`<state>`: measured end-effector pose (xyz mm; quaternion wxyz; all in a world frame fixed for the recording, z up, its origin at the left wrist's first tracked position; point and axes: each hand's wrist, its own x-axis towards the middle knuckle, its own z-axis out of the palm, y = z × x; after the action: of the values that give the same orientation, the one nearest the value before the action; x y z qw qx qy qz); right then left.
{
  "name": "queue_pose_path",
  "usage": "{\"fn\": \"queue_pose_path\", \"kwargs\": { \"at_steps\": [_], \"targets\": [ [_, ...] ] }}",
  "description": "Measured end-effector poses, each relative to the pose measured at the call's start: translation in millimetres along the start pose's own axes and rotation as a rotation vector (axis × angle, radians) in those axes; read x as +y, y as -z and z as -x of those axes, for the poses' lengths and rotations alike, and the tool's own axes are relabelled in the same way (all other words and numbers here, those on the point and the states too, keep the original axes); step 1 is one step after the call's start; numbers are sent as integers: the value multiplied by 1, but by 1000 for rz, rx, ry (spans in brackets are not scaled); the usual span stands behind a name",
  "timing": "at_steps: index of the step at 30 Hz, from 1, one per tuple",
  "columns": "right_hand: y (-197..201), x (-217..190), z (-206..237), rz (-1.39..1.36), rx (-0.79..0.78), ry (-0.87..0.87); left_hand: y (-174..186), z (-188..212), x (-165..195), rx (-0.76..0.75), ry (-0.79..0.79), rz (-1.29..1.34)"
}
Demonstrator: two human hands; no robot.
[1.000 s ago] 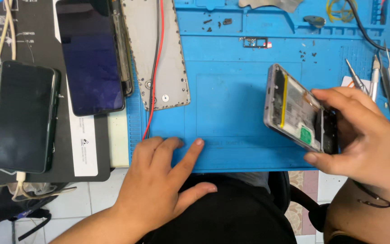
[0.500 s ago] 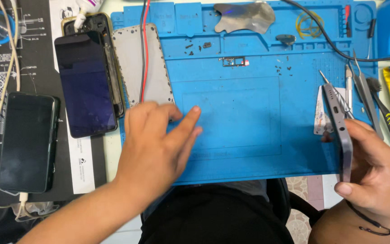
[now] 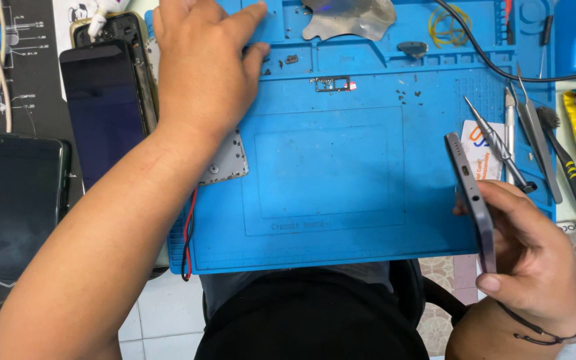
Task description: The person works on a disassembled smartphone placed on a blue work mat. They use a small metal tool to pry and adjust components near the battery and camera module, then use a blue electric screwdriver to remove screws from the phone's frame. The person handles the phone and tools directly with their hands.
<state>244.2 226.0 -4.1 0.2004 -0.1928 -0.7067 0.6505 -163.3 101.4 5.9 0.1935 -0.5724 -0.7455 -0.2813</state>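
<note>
Currently, right hand clamped on edge-on grey phone at lower right, left hand spread flat, fingers apart, on blue mat at upper left, apparently empty.

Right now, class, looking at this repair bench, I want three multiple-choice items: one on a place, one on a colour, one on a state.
1. Where is the left hand?
A. at the far-left part of the mat
B. on the person's lap
C. on the tweezers

2. What colour is the work mat?
A. green
B. blue
C. red

3. How is the phone frame in the right hand held?
A. flat, screen up
B. edge-on to the camera
C. lying on the mat

Answers: A, its fingers reach the mat's upper trays; B, the mat is plainly blue; B, only its thin side shows.
</note>
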Motion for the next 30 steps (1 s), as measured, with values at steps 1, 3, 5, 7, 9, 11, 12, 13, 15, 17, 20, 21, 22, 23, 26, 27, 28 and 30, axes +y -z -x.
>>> {"fn": "queue_pose_path", "kwargs": {
  "at_steps": [1,3,5,7,9,11,12,13,15,17,20,21,22,23,26,27,28,30],
  "targets": [
    [-1,0,0,-53,22,0,2,2,1,4,-1,2],
    [-7,1,-1,-158,72,6,8,6,4,10,13,7],
    [-12,4,-3,-261,124,14,19,11,11,10,48,15],
    [-18,8,-5,-401,151,15,34,17,24,25,51,92],
    [-25,13,-10,-549,164,-10,52,29,44,17,73,155],
    [-35,16,-16,-637,205,-61,64,43,70,-41,139,280],
    [-42,17,-19,-671,228,-99,67,50,83,-99,194,375],
    [-47,16,-22,-668,210,-106,68,58,95,-141,230,502],
    [-59,14,-32,-673,157,-118,62,72,116,-221,370,826],
    [-72,10,-41,-650,118,-132,50,83,133,-290,584,1237],
    [-90,4,-49,-596,48,-172,27,92,142,-347,858,1639],
    [-95,2,-50,-573,28,-187,22,94,143,-302,853,1668],
    [-100,2,-52,-599,-6,-200,18,95,144,-261,849,1696],
    [-104,2,-53,-624,-34,-210,15,95,144,-224,839,1727],
    [-111,5,-59,-640,-120,-186,14,95,138,-262,876,1747],
    [-112,6,-60,-638,-149,-180,14,94,137,-244,843,1769],
    [-113,7,-61,-617,-158,-152,15,94,136,-223,812,1789],
    [-115,9,-63,-578,-183,-104,19,96,134,-215,795,1804]
  ]
}}
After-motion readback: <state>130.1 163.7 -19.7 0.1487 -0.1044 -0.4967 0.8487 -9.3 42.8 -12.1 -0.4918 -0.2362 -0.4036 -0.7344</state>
